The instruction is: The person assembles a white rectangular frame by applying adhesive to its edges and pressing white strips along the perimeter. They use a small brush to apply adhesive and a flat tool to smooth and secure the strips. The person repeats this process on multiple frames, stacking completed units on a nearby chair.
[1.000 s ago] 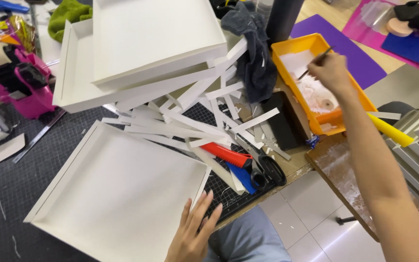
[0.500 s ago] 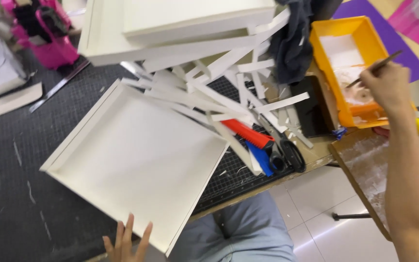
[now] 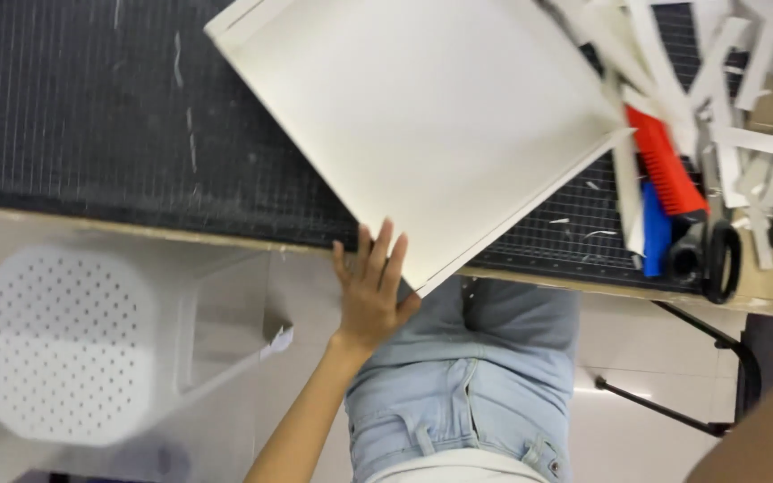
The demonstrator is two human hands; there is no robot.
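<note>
The left hand lies open at the near edge of the table, fingers spread and extended, fingertips touching the near-left side of the white tray; the grip is apart, clamped on nothing. The white tray is a shallow, roughly square board piece with low raised rims, resting flat on the black cutting mat. It sits rotated diagonally to the table edge: one corner points toward the person and overhangs the table edge above the lap, the opposite corner points away and leaves the frame. With near-equal sides it has no evident long axis; its diagonal runs from near to far. Just beside the right-hand corner of the tray lies a pile of white strips, and under them a red tool, a blue tool and black scissors. The right hand is probably out of view; only a blurred forearm shows at lower right, so its grip cannot be told. A white perforated stool stands on the floor at left.
</note>
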